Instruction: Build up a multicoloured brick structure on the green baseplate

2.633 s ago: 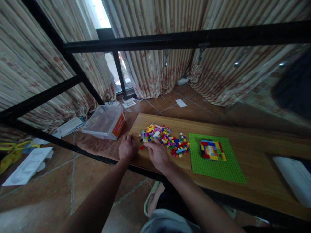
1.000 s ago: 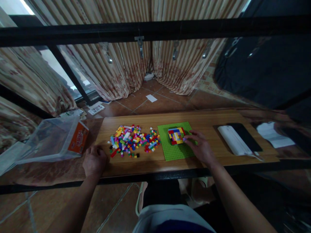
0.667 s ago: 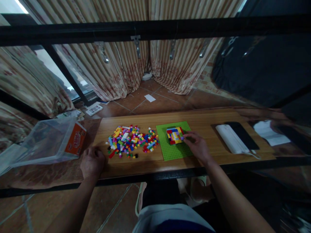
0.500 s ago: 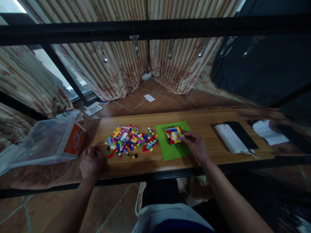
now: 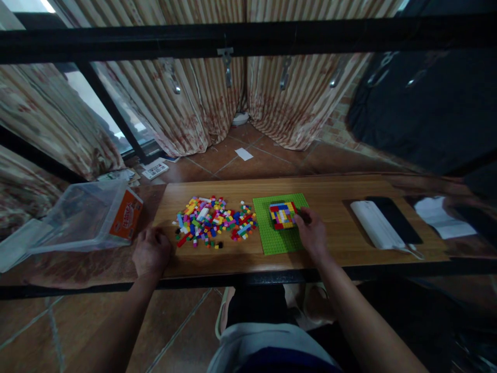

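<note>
A block build (image 5: 282, 215) of red, blue, yellow and other colours stands on a green studded baseplate (image 5: 272, 243). My right hand (image 5: 312, 233) is at its right side, with thumb and fingers bent together against or close beside the edge. Whatever is between those fingertips is hidden. On the left, my left hand (image 5: 152, 253) rests as a loose fist at the wooden board's left edge, and nothing shows in it. Between the left hand and the baseplate lies a spread-out pile of small coloured bricks (image 5: 212, 220).
A clear plastic box (image 5: 85, 220) with an orange label stands left of the wooden board (image 5: 229, 259). On the board's right lie a white power bank-like object (image 5: 375, 225) with a cable and a dark flat slab (image 5: 399, 220). White paper (image 5: 442, 217) lies farther right.
The view has shifted slightly, moving the table scene right in the picture. My right hand has drawn a little closer to the build, its fingers more bent. My left hand stays resting.
</note>
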The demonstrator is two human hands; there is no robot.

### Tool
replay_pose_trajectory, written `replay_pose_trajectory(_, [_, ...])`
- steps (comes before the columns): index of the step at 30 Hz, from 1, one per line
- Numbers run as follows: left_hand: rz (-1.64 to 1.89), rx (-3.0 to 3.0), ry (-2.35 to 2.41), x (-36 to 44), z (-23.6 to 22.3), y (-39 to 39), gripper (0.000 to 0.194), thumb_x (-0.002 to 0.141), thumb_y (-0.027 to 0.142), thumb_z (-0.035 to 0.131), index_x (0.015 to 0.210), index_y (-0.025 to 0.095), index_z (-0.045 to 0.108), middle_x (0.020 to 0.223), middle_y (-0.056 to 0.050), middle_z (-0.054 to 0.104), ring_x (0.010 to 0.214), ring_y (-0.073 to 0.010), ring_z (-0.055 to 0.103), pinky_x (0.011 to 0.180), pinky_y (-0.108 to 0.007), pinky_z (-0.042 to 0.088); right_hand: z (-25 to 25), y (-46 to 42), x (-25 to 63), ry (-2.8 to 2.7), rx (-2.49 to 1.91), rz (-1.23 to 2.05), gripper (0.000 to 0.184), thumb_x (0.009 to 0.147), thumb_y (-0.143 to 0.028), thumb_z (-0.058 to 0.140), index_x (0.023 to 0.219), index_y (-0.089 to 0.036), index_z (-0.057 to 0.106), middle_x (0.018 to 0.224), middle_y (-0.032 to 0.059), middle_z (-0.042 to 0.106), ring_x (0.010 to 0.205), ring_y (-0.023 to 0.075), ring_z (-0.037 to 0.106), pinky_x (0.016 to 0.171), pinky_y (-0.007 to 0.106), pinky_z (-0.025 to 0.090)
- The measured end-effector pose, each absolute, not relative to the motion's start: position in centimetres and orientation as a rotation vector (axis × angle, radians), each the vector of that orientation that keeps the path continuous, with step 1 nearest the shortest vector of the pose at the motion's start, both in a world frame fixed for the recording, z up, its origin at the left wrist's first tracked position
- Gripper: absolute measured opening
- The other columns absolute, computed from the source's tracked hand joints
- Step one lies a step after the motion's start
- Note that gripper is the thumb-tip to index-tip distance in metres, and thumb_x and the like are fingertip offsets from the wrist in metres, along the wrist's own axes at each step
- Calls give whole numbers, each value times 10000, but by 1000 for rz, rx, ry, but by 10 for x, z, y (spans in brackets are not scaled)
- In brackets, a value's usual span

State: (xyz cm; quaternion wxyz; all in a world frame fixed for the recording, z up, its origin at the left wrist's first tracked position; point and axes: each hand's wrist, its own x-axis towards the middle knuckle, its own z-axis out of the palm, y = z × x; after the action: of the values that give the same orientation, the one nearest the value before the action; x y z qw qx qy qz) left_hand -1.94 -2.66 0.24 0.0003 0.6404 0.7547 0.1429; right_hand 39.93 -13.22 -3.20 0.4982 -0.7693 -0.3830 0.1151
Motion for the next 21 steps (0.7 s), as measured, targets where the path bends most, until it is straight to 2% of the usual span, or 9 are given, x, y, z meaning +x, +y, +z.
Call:
replay_pose_trajectory(5, [461, 2027, 2392, -20, -1, -27, 307, 898, 292, 438, 1113, 180, 627, 1152, -136, 614, 996, -280, 618, 752, -358, 490, -27, -134, 394, -951, -1862, 275, 460, 815, -489, 569, 1083, -134, 685, 1028, 158, 718, 914, 262, 665, 845, 430, 507])
replay_pose_trajectory(10, [450, 2015, 2401, -20, -1, -26, 304, 904, 287, 441, 1119, 175, 623, 1145, -140, 620, 1003, -285, 623, 729, -349, 484, -22, -134, 390, -950, -1844, 308, 452, 801, -482, 572, 1049, -126, 698, 966, 154, 731, 842, 252, 669, 799, 411, 513])
replay_pose_trajectory(21, [463, 2032, 2364, -19, -1, -31, 266, 927, 252, 409, 1062, 168, 623, 1137, -125, 617, 985, -255, 629, 739, -330, 477, -21, -137, 400, -1017, -1939, 371, 550, 762, -551, 568, 1078, -121, 701, 1016, 174, 730, 896, 294, 676, 812, 423, 498])
